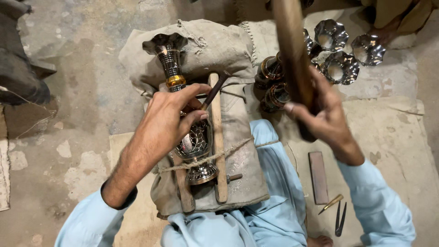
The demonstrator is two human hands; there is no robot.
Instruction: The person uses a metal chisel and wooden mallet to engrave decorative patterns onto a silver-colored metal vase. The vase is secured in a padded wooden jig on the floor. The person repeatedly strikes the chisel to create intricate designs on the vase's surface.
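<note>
Over sackcloth (pixel 238 137), left hand (pixel 167 119) steadies vase (pixel 190 132); right hand (pixel 322 114) grips mallet (pixel 292 50).

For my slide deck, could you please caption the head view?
Left hand steadies a chisel on a roped metal vase; right hand raises a wooden mallet.

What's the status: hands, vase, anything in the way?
Left hand pinching chisel against vase. Right hand gripping raised wooden mallet. Vase roped between wooden slats. Nothing in the way.

soft even light, glare on the metal vases (pixel 340 68); raised wooden mallet (pixel 292 50) blurred, perhaps by motion.
</note>
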